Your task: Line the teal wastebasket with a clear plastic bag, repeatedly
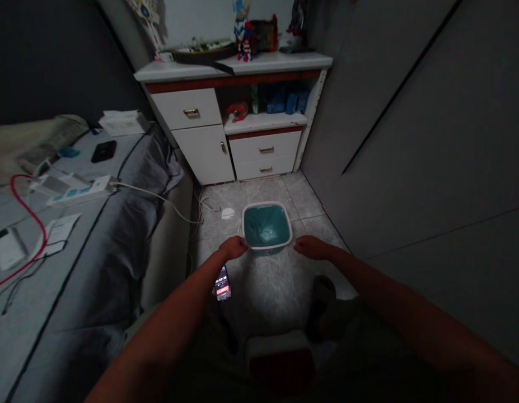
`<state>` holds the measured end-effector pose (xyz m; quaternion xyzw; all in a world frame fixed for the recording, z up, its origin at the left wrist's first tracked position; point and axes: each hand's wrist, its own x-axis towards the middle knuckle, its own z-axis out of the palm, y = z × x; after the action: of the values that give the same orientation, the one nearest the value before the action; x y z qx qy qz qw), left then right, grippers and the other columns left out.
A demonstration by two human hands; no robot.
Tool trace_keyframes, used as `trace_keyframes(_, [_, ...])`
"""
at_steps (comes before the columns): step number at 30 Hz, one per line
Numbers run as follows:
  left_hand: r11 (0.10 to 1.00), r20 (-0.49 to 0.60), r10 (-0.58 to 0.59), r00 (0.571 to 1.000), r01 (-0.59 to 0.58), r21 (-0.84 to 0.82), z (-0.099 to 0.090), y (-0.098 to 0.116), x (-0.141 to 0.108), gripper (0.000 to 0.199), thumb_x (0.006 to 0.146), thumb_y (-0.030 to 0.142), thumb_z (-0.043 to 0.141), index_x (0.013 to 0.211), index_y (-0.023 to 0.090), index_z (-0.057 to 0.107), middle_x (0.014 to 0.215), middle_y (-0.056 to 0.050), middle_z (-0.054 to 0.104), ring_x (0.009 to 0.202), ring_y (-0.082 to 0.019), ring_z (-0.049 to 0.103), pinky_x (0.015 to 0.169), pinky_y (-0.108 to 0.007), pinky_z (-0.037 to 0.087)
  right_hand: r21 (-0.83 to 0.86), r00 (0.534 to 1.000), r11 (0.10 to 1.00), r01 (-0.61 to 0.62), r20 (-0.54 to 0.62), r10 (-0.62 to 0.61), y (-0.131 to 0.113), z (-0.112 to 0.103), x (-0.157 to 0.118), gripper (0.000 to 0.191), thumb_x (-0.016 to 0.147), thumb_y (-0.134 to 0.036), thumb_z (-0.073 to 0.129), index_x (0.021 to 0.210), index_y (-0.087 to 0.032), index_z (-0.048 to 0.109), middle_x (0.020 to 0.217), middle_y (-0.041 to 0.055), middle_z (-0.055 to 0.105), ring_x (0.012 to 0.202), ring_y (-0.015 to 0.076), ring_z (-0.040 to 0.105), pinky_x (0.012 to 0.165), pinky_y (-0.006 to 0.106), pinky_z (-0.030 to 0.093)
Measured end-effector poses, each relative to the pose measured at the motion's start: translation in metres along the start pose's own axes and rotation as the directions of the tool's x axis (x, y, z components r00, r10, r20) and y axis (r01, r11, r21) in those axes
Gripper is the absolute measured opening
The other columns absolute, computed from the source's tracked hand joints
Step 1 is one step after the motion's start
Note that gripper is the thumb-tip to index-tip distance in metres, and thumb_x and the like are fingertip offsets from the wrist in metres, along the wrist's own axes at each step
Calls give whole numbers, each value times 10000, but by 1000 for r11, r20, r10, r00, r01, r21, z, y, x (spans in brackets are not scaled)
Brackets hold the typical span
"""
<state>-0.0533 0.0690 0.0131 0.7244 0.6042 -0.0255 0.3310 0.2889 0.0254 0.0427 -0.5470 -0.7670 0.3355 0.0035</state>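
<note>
A small bin (245, 229) with a pale rim stands on the floor in front of me, lined with a teal plastic bag (267, 225). My left hand (235, 247) is closed at the bin's near left corner, its fingertips close to the rim; whether they touch it I cannot tell. Just off the near right corner, my right hand (309, 247) is closed too, with a narrow gap to the rim. What either hand holds, if anything, is hidden. Below my left wrist lies a phone (222, 284) with a lit screen, partly covered by my forearm.
A white cabinet (196, 151) with drawers stands behind the bin. To the left is a bed (129, 246) bearing a power strip (85, 191); its white cable (158, 196) runs down to the floor. A grey panelled surface (410, 168) rises on the right. My feet flank a low stool-like object (280, 344).
</note>
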Motion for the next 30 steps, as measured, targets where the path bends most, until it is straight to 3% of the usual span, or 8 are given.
trace_keyframes(6, [995,-93,-76,993,69,-74,-14,-14,9,313,869,326,616,582,202,582,600,-20,599,705,-191,615,672,-278,400,109,990,990,-93,-99,104,7,-16,32,341,948,-230,515,611,-176,522,640,8,571,657,129,522,608,222,355])
trace_keyframes(11, [982,-196,-64,979,27,-189,-45,5,17,367,890,396,603,589,208,511,571,34,507,631,-144,513,643,-264,373,443,962,892,-85,-197,189,-14,-45,51,287,950,-299,538,697,-174,588,627,-8,567,586,121,504,580,215,393])
trace_keyframes(15, [889,-336,30,941,-179,-422,-87,27,14,442,904,475,619,594,212,446,550,58,421,556,-108,395,578,-248,344,617,945,787,21,-269,186,-38,-74,66,334,960,-410,556,709,-191,559,560,-38,483,505,110,428,499,218,361])
trace_keyframes(19, [633,-604,197,772,-570,-523,-138,50,-16,264,864,425,748,991,201,687,572,94,390,508,-96,340,520,-224,316,575,842,764,293,-533,78,-59,-111,68,203,931,-368,602,957,-177,665,576,-64,450,488,102,372,467,208,324])
trace_keyframes(23, [452,-816,302,493,-827,-333,-175,81,-76,696,832,296,821,1478,303,564,692,86,533,505,-76,350,514,-216,324,350,638,745,568,-759,-130,-102,-147,21,658,909,-259,619,1548,-266,457,690,-70,515,494,110,337,458,208,311])
trace_keyframes(26, [340,-861,383,334,-918,-205,-180,103,-109,910,837,228,828,1628,374,400,739,85,581,531,-79,421,526,-218,354,172,460,724,668,-860,-220,-144,-161,-30,887,892,-175,614,1688,-323,251,761,-49,535,534,126,345,476,231,298])
trace_keyframes(28, [333,-856,402,326,-923,-195,-175,109,-109,1032,832,200,830,1685,384,279,755,88,598,563,-87,477,545,-221,386,98,396,743,662,-887,-237,-156,-161,-45,958,888,-151,618,1720,-348,187,763,-41,520,562,137,357,490,245,298])
trace_keyframes(30, [385,-839,379,391,-891,-242,-167,104,-89,1119,829,171,818,1717,355,164,752,94,609,586,-90,507,572,-221,411,91,431,794,601,-873,-227,-142,-154,-36,1008,893,-184,642,1742,-337,119,764,-36,533,573,140,383,509,246,344])
